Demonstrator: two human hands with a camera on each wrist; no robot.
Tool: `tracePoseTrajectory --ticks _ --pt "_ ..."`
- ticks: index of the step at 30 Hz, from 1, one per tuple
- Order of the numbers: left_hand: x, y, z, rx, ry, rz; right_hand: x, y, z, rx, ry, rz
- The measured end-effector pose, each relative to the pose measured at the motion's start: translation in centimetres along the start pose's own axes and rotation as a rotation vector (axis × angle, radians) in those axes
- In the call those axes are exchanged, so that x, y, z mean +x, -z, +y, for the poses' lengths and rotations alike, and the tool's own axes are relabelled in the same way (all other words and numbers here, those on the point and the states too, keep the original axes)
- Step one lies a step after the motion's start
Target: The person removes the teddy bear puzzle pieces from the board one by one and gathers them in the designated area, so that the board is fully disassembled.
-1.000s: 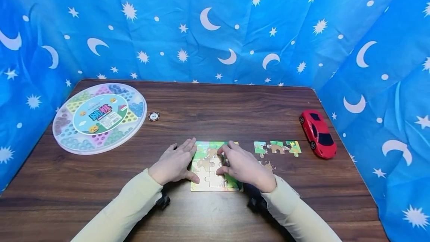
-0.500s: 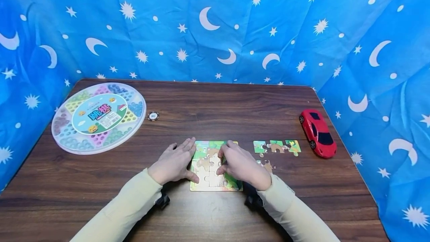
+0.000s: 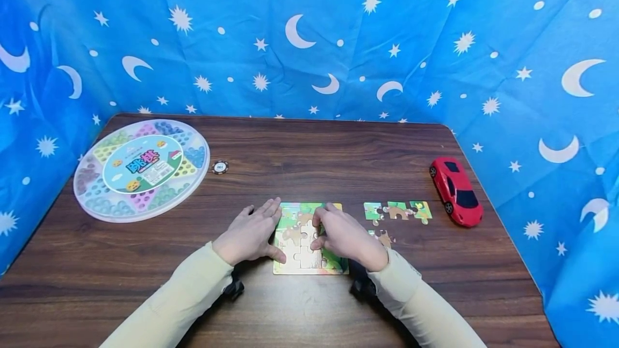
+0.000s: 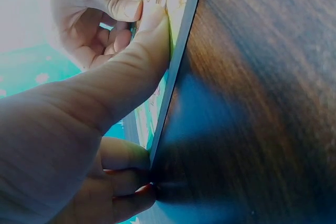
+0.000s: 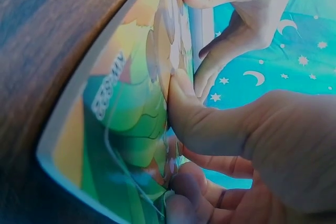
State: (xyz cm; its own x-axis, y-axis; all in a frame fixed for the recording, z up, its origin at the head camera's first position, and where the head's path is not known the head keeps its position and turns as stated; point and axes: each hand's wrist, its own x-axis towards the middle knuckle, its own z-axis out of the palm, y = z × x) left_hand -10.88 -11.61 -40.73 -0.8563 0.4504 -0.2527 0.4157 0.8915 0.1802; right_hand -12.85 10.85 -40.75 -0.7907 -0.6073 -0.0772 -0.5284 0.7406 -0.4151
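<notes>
A jigsaw puzzle board (image 3: 309,271) with a green and brown picture lies flat in front of me, partly filled with pieces. My left hand (image 3: 251,234) lies along its left edge, thumb resting on the board's face and the other fingers at its side. Over the right half, my right hand (image 3: 345,235) bends its thumb and fingers onto a puzzle piece, which is mostly hidden under it. In the right wrist view the thumb (image 5: 184,95) presses on the picture, while the curled fingers touch the surface farther over.
Right of the board lie loose puzzle pieces (image 3: 398,211), with another brown piece (image 3: 385,238) nearer the right wrist. A red toy car (image 3: 456,191) stands at the right. Back left are a round Chinese checkers set (image 3: 142,171) and a poker chip (image 3: 220,167).
Both hands stay almost in place on the board. The right hand and forearm shift very slightly left. The head view turns a little, and the right curtain folds move.
</notes>
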Motion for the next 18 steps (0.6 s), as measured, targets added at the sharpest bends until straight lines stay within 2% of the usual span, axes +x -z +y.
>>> tracePoseTrajectory --ticks 18 --pt "-0.07 0.11 -0.03 0.002 -0.001 -0.009 0.08 -0.28 -0.14 0.016 -0.012 0.01"
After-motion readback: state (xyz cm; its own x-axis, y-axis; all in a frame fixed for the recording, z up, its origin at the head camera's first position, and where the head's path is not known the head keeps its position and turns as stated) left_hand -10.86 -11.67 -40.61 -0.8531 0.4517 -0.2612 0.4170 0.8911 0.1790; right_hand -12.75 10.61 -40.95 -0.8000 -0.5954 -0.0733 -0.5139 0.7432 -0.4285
